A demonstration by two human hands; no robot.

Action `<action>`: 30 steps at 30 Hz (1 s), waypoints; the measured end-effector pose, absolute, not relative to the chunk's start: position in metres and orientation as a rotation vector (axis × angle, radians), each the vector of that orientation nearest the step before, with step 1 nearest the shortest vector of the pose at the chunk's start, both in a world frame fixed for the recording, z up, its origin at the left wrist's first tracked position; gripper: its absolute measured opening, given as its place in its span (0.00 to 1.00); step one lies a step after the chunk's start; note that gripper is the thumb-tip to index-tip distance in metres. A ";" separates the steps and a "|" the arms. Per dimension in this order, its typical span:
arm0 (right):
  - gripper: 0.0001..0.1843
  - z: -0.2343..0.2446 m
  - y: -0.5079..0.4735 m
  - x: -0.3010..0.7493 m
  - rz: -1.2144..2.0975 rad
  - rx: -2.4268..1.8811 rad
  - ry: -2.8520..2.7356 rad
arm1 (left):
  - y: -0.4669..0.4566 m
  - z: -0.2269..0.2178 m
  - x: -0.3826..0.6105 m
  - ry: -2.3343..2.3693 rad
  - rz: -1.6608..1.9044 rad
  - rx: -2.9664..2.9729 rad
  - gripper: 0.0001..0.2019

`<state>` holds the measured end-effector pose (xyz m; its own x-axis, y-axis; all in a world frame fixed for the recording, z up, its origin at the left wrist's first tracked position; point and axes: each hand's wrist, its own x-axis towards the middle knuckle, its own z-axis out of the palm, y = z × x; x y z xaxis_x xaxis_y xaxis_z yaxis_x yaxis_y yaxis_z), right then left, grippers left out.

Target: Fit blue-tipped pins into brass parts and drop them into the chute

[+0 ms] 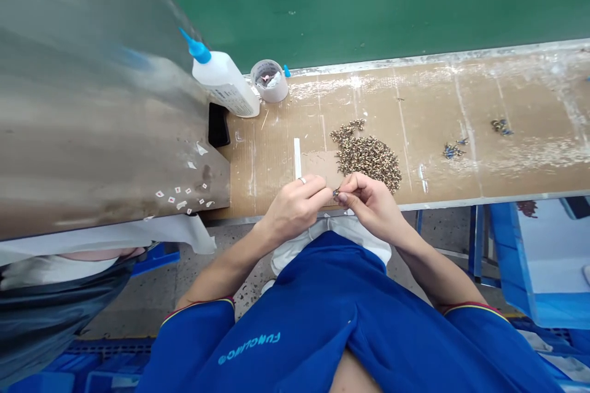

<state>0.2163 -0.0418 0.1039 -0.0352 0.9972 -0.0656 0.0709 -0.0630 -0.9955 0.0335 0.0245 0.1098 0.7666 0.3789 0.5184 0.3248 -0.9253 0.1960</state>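
My left hand (295, 206), with a ring on one finger, and my right hand (369, 204) meet over the front edge of the cardboard-covered bench (424, 104). Their fingertips pinch a tiny metal part (336, 193) with a dark end, and my fingers hide most of it. Just beyond my right hand lies a heap of small brass-coloured metal parts (366, 155). Two smaller clusters of parts with blue bits (454, 150) lie further right. A narrow white strip (297, 158) lies beyond my left hand.
A white glue bottle with a blue nozzle (222, 80) and an open tape roll (270, 81) stand at the bench's back left. A metal panel (92, 92) rises on the left. A green surface (322, 0) lies behind the bench. A blue crate (511, 258) stands lower right.
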 end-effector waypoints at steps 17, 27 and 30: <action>0.16 0.107 -0.037 0.218 1.131 -1.176 -1.314 | 0.028 0.116 0.037 0.615 0.828 2.357 0.11; 0.13 0.095 -0.043 0.222 1.094 -1.244 -1.364 | 0.021 0.106 0.044 0.636 0.814 2.307 0.13; 0.13 0.095 -0.040 0.225 1.099 -1.240 -1.337 | 0.022 0.104 0.047 0.645 0.833 2.306 0.12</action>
